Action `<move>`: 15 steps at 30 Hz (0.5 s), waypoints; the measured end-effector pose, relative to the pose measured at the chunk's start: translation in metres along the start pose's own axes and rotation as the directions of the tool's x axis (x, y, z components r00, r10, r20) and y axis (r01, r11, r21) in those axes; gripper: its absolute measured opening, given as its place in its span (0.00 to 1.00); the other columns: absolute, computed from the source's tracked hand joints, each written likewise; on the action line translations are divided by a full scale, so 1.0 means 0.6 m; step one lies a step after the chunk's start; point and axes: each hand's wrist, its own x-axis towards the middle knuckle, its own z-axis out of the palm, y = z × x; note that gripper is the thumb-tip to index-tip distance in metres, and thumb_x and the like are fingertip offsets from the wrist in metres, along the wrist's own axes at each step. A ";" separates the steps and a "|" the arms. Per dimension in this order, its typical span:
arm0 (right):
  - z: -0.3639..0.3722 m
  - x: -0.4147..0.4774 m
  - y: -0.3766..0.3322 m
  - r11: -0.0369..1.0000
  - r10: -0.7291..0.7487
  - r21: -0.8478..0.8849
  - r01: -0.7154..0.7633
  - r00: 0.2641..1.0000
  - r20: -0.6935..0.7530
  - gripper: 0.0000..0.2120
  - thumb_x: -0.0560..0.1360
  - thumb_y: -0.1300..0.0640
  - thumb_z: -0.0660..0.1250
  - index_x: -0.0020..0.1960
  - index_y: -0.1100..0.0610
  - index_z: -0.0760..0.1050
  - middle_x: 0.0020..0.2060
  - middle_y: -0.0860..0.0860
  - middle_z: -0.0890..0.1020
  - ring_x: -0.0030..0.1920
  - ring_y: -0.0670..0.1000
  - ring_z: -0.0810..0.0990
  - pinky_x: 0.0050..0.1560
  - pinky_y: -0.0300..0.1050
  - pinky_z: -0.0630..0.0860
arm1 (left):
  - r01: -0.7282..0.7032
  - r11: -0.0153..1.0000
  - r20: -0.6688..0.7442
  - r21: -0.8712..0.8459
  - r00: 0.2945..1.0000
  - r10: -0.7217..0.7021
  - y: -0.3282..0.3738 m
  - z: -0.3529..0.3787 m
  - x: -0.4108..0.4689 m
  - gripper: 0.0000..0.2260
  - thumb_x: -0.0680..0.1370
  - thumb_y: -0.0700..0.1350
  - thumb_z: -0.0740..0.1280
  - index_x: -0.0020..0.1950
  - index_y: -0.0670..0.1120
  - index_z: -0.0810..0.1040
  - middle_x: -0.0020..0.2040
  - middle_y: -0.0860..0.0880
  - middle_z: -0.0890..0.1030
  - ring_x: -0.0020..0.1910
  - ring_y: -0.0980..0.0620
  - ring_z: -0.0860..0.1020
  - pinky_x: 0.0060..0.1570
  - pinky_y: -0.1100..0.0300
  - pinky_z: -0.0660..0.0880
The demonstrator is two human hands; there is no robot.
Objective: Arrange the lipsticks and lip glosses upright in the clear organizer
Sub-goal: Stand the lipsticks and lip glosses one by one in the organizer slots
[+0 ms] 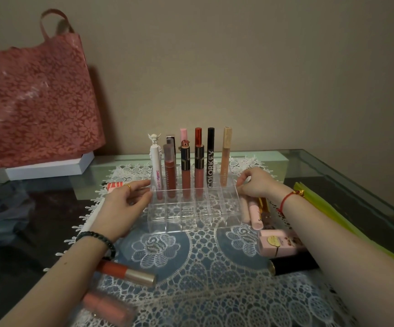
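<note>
A clear acrylic compartmented organizer [192, 219] is set on the lace-covered glass table [321, 166] and is grasped at its ends by the left hand [122, 206] and right hand [257, 182], fingers curled on its side walls. Lipsticks and lip glosses [186, 171] are stood upright in its back row; a coral gold-capped gloss tube [127, 272] is seen lying near the left forearm.

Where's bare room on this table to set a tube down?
Free: lace mat straight in front of the clear organizer; also glass table behind the right hand. Crowded: right of it, pink tubes, pink box, black lipstick; near left, coral gloss.
</note>
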 end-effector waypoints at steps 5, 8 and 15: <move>-0.006 0.001 0.007 0.960 0.080 0.278 -0.042 0.989 -0.127 0.11 0.69 0.63 0.69 0.50 0.59 0.72 0.47 0.56 0.76 0.46 0.54 0.77 0.36 0.41 0.75 | 0.004 1.000 0.002 0.004 1.000 -0.004 0.002 0.000 -0.002 0.14 0.75 0.42 0.65 0.61 0.47 0.74 0.43 0.56 0.79 0.43 0.67 0.75 0.37 0.79 0.71; -0.021 -0.011 0.004 0.884 0.115 0.466 -0.025 0.980 -0.166 0.14 0.69 0.67 0.68 0.53 0.59 0.70 0.47 0.58 0.76 0.42 0.55 0.78 0.38 0.44 0.78 | 0.010 1.000 -0.002 0.008 1.000 -0.010 0.003 0.000 -0.002 0.14 0.75 0.42 0.65 0.60 0.47 0.75 0.43 0.57 0.78 0.44 0.67 0.75 0.40 0.77 0.71; -0.076 -0.060 -0.014 0.725 0.044 0.670 0.161 0.960 -0.278 0.19 0.69 0.71 0.67 0.58 0.60 0.71 0.45 0.55 0.78 0.42 0.52 0.80 0.40 0.41 0.78 | -0.006 0.999 -0.210 -0.053 0.978 -0.005 0.017 -0.011 0.000 0.07 0.75 0.44 0.65 0.52 0.50 0.78 0.44 0.51 0.81 0.45 0.56 0.79 0.45 0.70 0.72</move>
